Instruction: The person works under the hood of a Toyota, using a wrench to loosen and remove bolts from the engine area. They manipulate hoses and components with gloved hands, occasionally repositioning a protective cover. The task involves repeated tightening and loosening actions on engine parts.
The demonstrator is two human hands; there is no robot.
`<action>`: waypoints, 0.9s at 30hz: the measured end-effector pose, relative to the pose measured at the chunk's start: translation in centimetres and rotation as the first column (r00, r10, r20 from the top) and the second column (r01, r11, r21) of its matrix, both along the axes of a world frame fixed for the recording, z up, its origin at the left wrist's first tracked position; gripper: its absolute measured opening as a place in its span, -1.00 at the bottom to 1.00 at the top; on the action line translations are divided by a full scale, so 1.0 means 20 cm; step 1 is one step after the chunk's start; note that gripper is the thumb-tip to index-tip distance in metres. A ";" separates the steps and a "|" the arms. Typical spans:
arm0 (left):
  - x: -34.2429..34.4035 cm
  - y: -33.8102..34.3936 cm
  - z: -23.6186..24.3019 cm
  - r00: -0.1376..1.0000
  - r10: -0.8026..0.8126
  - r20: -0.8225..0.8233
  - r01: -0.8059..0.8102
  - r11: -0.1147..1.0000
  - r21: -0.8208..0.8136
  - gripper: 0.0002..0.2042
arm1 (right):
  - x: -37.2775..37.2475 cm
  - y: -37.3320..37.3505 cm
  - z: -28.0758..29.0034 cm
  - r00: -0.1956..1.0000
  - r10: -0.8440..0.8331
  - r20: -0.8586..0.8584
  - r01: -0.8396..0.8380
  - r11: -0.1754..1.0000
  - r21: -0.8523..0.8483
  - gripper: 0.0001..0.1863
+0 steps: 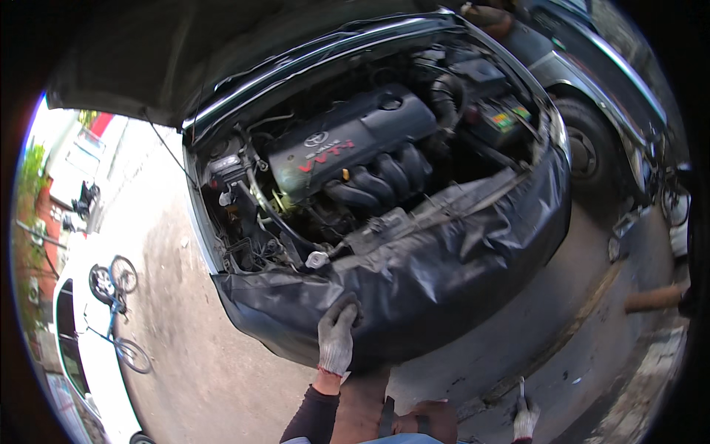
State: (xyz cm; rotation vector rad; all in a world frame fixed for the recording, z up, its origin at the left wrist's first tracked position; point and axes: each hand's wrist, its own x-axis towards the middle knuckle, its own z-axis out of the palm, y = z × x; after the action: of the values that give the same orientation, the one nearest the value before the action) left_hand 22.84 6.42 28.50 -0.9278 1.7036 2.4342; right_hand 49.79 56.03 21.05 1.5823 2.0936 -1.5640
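My left hand (336, 342), in a pale work glove with dark fingertips, is closed in front of the black fender cover (436, 277) draped over the car's nose. Something dark shows at its fingertips, but I cannot make out what it is. Low on the right, my right hand (526, 422), also gloved, is closed round a slim metal hand tool (522, 386) that points upward; the exact kind is too small to tell. Beyond the cover lies the open engine bay, with a dark plastic engine cover (351, 140) and a pale round cap (316, 260) near the front edge.
The raised hood (140, 59) hangs over the bay's far side. A battery (499, 122) sits at its right. Another vehicle's wheel (580, 144) stands close on the right. To the left are a blue bicycle (115, 318) and a white car (92, 355) on concrete ground.
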 end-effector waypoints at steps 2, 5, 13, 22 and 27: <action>-0.21 -0.17 0.00 0.991 0.087 -0.104 -0.079 0.993 0.083 -0.67 | -0.61 -0.26 0.25 0.944 0.319 -0.081 -0.306 0.941 0.143 -0.84; -0.49 -0.38 0.00 0.988 0.096 -0.120 -0.107 0.990 -0.088 -0.67 | -1.40 -0.72 0.50 0.564 0.825 -0.032 -0.671 0.481 0.564 -0.79; -1.04 -0.68 -0.20 0.930 -0.353 -0.099 0.064 0.423 -0.904 -0.68 | -2.77 -1.80 0.51 -0.286 0.796 0.533 -0.447 -0.603 0.661 -0.82; -1.31 -0.57 -0.61 0.824 -0.410 0.391 0.485 0.154 -0.861 -0.67 | -3.12 -2.29 0.09 -0.514 0.597 0.615 -0.190 -0.779 0.597 -0.86; -1.35 -0.49 -0.64 0.831 -0.306 0.465 0.529 0.176 -0.830 -0.80 | -3.15 -2.36 0.04 -0.580 0.574 0.578 -0.164 -0.778 0.607 -0.83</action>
State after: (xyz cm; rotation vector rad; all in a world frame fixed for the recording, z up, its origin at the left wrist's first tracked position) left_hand -4.21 -3.43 15.71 -0.4714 2.8008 0.7211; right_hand -13.27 8.86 21.92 -1.7629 2.4379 0.2162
